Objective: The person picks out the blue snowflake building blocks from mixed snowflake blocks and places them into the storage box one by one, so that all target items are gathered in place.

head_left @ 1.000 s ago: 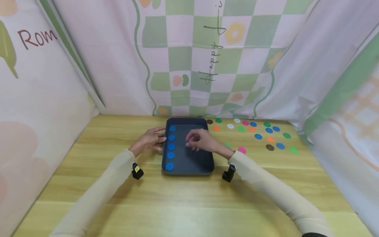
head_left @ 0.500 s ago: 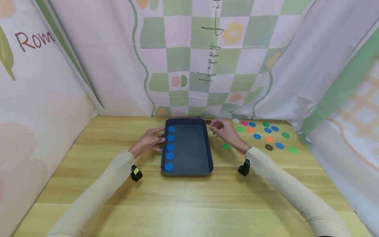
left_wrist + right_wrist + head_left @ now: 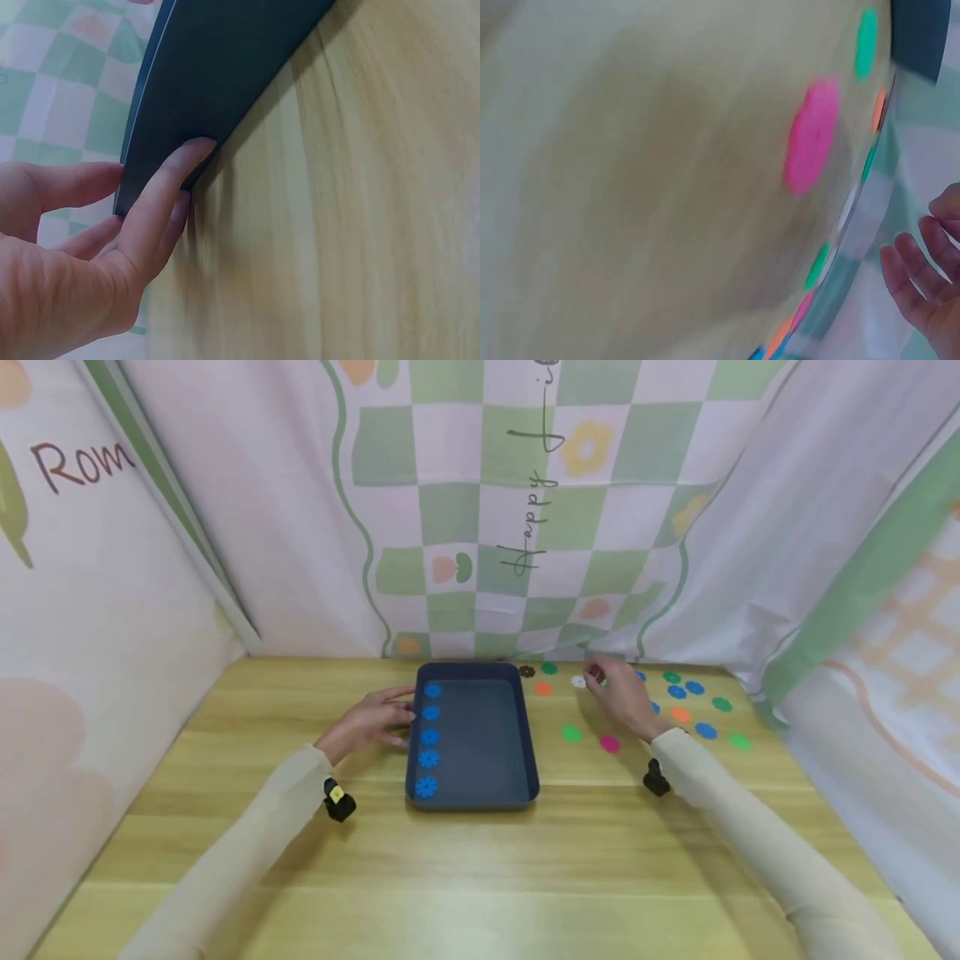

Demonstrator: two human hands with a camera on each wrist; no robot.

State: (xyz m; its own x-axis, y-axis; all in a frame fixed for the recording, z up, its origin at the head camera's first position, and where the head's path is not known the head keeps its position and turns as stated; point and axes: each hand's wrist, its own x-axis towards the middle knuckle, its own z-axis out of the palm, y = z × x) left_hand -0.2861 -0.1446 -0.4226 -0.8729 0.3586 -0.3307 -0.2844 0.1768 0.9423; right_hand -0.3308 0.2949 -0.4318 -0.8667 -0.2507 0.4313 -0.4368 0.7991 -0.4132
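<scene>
A dark rectangular tray (image 3: pixel 480 743) stands on the wooden table with a column of several blue flower-shaped discs (image 3: pixel 428 737) along its left inner side. At its left wall is my left hand (image 3: pixel 369 718); the left wrist view shows the fingers (image 3: pixel 161 191) extended against the outer wall and the thumb at the rim. My right hand (image 3: pixel 622 695), its fingers loosely bent, hovers over the scattered discs right of the tray, beside a white disc (image 3: pixel 578 682). Nothing shows between its fingertips in the right wrist view. A pink disc (image 3: pixel 813 136) lies below it.
Loose flower discs in green (image 3: pixel 572 733), orange (image 3: pixel 680 715), blue (image 3: pixel 706 731), brown (image 3: pixel 527 672) and other colours spread over the table's back right. A checkered curtain (image 3: pixel 517 518) hangs right behind the table's far edge.
My right hand has moved right, from above the tray to above the loose discs. My left hand has stayed at the tray's left wall.
</scene>
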